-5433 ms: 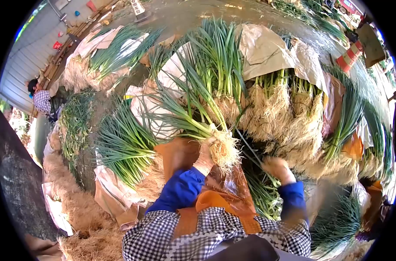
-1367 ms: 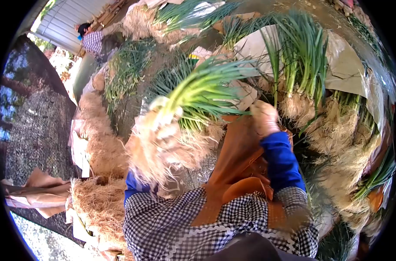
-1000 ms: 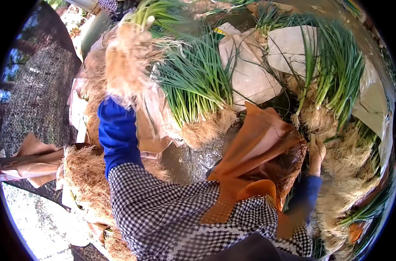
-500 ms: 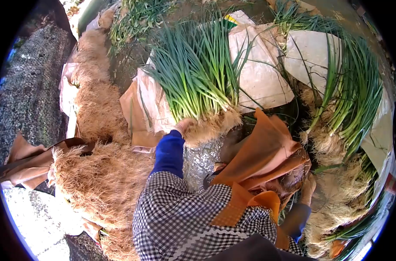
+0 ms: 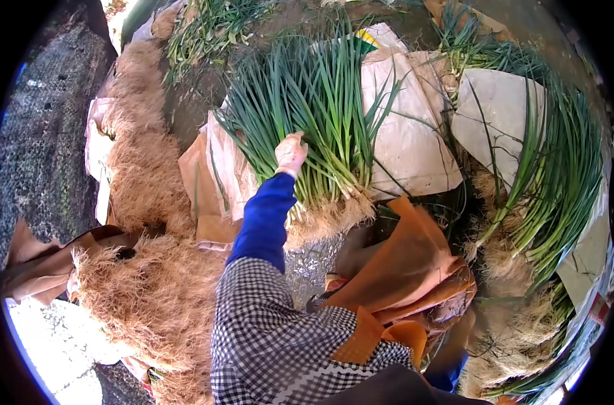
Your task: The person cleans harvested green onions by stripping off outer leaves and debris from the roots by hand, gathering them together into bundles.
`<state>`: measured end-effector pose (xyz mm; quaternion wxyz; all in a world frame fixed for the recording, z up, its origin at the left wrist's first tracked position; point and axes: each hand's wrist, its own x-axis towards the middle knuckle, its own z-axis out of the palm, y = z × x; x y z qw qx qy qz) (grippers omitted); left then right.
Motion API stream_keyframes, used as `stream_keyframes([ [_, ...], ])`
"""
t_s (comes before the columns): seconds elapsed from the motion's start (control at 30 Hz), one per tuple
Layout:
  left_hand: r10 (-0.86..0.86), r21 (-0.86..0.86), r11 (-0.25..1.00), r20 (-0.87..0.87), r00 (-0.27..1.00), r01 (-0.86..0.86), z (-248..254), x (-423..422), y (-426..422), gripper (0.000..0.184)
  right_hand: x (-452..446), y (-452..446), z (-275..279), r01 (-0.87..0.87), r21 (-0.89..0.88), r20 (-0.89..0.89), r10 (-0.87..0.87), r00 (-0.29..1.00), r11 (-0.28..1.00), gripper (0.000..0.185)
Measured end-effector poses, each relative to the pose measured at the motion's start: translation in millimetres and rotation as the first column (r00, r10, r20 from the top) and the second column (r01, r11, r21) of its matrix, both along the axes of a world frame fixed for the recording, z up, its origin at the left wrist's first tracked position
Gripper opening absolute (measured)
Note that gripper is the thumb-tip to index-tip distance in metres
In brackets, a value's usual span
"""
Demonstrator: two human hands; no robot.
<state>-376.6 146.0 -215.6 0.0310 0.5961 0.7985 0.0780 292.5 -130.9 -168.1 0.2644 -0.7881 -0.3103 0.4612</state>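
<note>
Wet, dark ground is seen from above, its near part speckled with light. Most of it is covered by plants and sheets, and no more of the room can be made out. Down the left side, a long bank of tan roots is laid, with dark mesh beyond its left edge. On the right, long green onions are heaped, their roots turned toward the near side.

In the middle, a broad bunch is laid on the ground, leaves to the far side and pale roots near. It is flanked by a creased pale sheet on its right and brown wrapping on its left. An orange apron is spread nearer, right of centre. At far left, loose leaves are scattered.

The left hand is placed on the bunch's stalks, fingers curled; whether they are gripped cannot be told. The right hand is blurred beside the apron, its state unclear.
</note>
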Motion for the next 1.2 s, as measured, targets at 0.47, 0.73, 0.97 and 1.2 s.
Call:
stream_keyframes([
  [0.47, -0.119, 0.191, 0.910, 0.970, 0.211, -0.369, 66.3, -29.2, 41.5, 0.006, -11.6, 9.8, 20.3, -0.037, -0.176, 0.033, 0.043, 0.999, 0.984, 0.031],
  [0.73, -0.012, -0.197, 0.980, 0.149, 0.989, 0.042, -11.7, -18.4, 52.2, 0.034, -32.7, 21.0, 48.4, -0.077, -0.187, 0.145, 0.105, 0.984, 0.979, 0.031],
  [0.97, -0.123, -0.379, 0.920, -0.037, 0.992, 0.100, -5.2, -2.0, 59.2, 0.036, -41.2, 17.8, 53.9, -0.094, -0.271, 0.183, 0.147, 0.972, 0.958, 0.032],
  [1.2, 0.182, -0.214, 0.972, 0.415, 0.892, -0.099, -14.2, -11.9, 45.8, 0.018, -42.0, -0.9, 36.4, 0.036, -0.076, 0.269, -0.014, 0.963, 0.996, 0.024],
])
